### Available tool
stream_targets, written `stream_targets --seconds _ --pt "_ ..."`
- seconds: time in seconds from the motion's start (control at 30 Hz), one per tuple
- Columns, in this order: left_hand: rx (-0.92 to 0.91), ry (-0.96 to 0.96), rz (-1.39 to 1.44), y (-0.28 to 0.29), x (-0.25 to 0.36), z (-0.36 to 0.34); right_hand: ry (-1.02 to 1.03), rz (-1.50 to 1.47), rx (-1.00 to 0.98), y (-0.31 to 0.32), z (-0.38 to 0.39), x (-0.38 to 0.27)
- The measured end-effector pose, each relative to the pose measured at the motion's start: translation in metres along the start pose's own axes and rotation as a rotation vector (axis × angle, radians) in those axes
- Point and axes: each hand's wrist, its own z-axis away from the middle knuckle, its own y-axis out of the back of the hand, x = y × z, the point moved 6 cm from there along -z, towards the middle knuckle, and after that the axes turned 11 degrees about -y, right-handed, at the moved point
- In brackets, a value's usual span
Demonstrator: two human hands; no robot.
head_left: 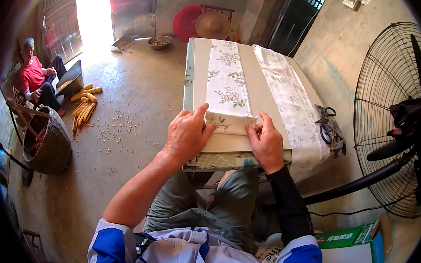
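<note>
A white fabric strip point(227, 74) with a green leaf and flower print lies lengthwise on the board-topped table point(267, 77). Its near end is turned over into a folded band point(230, 124). My left hand point(185, 134) grips the left end of this fold, thumb on the cloth and index finger stretched along its edge. At the right end, my right hand point(267, 142) pinches the fold between thumb and fingers. A second floral strip point(292, 102) runs along the table's right side and drapes over the near corner. Dark-handled scissors point(326, 125) rest beside it.
A large black fan point(394, 114) stands close on the right, above an open green and white box point(350, 253). On the left, a seated person in red point(33, 77) is near corn cobs point(84, 109), a basket point(48, 143) and scattered kernels. A bowl point(159, 42) sits farther back.
</note>
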Motion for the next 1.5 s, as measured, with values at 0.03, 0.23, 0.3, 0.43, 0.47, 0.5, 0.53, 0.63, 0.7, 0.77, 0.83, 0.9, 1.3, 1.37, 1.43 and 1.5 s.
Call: stream_targets --seconds 0.03,0.23,0.3,0.43,0.47,0.5,0.53,0.63,0.7,0.77,0.83,0.9,1.3,1.37,1.43,1.5 --pt "0.002 0.001 -0.008 0.0 0.0 0.0 0.0 0.0 0.0 0.0 0.0 -0.001" --pt "0.01 -0.005 -0.052 -0.003 -0.001 0.0 0.013 0.026 0.023 0.0 0.0 -0.001" --pt "0.015 -0.006 -0.058 -0.004 0.0 0.0 0.014 0.035 0.023 0.0 0.001 -0.001" --pt "0.021 -0.003 -0.101 -0.005 -0.002 0.001 0.005 0.075 0.002 -0.003 0.0 -0.001" --pt "0.026 -0.002 -0.102 -0.004 -0.003 0.002 0.021 0.127 0.032 -0.004 0.001 -0.002" --pt "0.028 -0.005 -0.1 -0.004 -0.002 0.001 0.037 0.183 0.064 -0.003 0.002 -0.003" --pt "0.026 -0.001 -0.096 -0.005 -0.002 0.001 0.038 0.186 0.068 -0.001 0.002 -0.004" --pt "0.021 0.01 -0.099 -0.006 -0.003 0.001 -0.006 0.229 0.043 -0.001 0.002 -0.004" --pt "0.017 0.011 -0.103 -0.005 -0.002 0.001 0.078 0.328 0.066 -0.002 0.003 -0.015" --pt "0.023 -0.004 -0.099 -0.003 0.0 0.001 0.184 0.286 0.072 -0.003 0.008 -0.034" --pt "0.044 -0.022 -0.09 -0.006 -0.002 0.003 0.34 0.197 -0.008 -0.014 0.019 -0.055" --pt "0.062 -0.046 -0.079 -0.005 -0.001 0.003 0.38 0.146 -0.075 -0.029 0.026 -0.067" --pt "-0.071 -0.009 -0.092 0.002 0.006 -0.003 0.261 0.504 -0.35 -0.032 0.024 -0.016" --pt "-0.085 -0.013 -0.094 0.003 0.006 -0.003 0.217 0.488 -0.368 -0.026 0.022 -0.006" --pt "-0.127 -0.003 -0.104 0.003 0.005 -0.004 0.216 0.489 -0.37 -0.027 0.021 -0.004" --pt "-0.174 0.01 -0.111 0.005 0.007 -0.007 0.211 0.489 -0.378 -0.029 0.022 -0.002"
